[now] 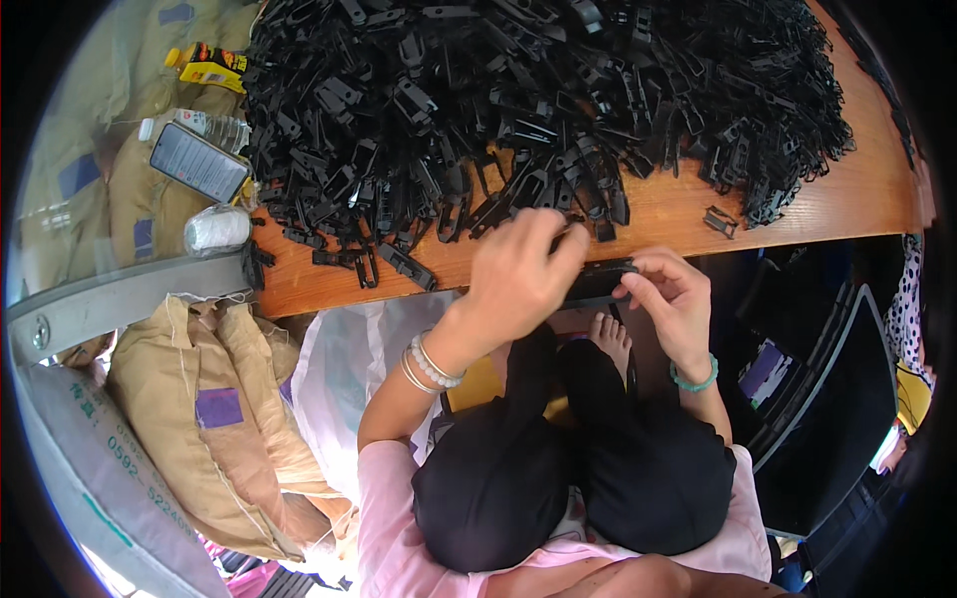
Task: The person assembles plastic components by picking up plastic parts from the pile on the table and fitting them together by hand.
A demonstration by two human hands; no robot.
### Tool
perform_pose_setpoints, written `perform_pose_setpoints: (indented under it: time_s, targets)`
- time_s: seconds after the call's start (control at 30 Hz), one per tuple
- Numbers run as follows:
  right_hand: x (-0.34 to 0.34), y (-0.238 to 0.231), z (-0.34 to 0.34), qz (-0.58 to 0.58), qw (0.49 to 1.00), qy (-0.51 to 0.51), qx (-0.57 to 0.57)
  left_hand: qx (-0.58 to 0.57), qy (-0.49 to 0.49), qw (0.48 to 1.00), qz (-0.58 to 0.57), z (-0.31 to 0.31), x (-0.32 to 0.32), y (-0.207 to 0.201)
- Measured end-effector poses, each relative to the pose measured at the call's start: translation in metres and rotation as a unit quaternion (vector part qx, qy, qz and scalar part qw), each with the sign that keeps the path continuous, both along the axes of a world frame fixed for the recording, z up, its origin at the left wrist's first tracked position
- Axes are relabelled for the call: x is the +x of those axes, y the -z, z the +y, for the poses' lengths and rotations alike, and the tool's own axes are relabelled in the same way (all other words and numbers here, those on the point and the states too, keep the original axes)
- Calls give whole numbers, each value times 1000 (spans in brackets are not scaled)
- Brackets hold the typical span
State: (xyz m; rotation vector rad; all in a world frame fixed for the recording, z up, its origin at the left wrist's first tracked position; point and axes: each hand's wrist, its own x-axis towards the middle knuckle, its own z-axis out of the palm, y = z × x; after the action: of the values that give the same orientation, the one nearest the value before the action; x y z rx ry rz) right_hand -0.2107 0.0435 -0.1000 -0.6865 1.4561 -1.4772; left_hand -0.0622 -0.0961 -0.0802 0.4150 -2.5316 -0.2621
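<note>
A big heap of black plastic clip-like parts (558, 80) covers most of the wooden table (698, 214). My left hand (523, 264) is at the heap's near edge, fingers bent and drawn together. Its fingertips are partly hidden, so what they pinch does not show clearly. Just past the table's front edge, my right hand (678, 299) pinches a slim black plastic part (606, 266) between thumb and fingers. That part points left, toward and under my left hand. Several loose parts, such as one long clip (407, 266), lie near the front edge on the left.
One loose clip (720, 221) lies apart on the right. Left of the table are a phone (197, 161), a bottle (224, 130), a white thread spool (217, 231) and a yellow-capped drink (211, 68). Brown sacks (214, 419) stand below; a dark flat panel (832, 429) leans at right.
</note>
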Motion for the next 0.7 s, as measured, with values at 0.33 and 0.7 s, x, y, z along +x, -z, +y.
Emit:
perform_pose_setpoints:
  time_s: [0.33, 0.7]
  targets:
    - [-34, -8, 13, 33, 998, -47, 40, 29, 2, 999, 25, 33, -14, 24]
    - [-30, -7, 12, 28, 997, -38, 56, 606, -81, 750, 252, 47, 21, 14]
